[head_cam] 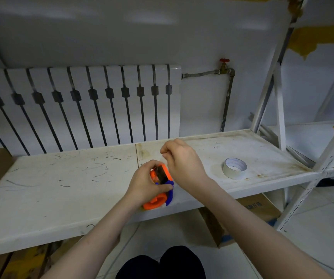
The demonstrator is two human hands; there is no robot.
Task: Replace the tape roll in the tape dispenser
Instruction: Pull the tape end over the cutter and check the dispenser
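Note:
An orange and blue tape dispenser [160, 188] is held over the front of the white shelf board [61, 188]. My left hand [144, 184] grips it from the left, thumb on its blue side. My right hand [182, 160] hovers just above and to the right of it, fingers pinched together near its dark metal front; whether they hold a strip of tape I cannot tell. A white tape roll [235, 168] lies flat on the shelf, apart from both hands, to the right.
A white radiator [81, 105] stands behind the shelf, with a pipe and red valve [224, 63] to its right. White rack uprights [276, 93] rise at the right. Cardboard boxes [248, 214] sit under the shelf.

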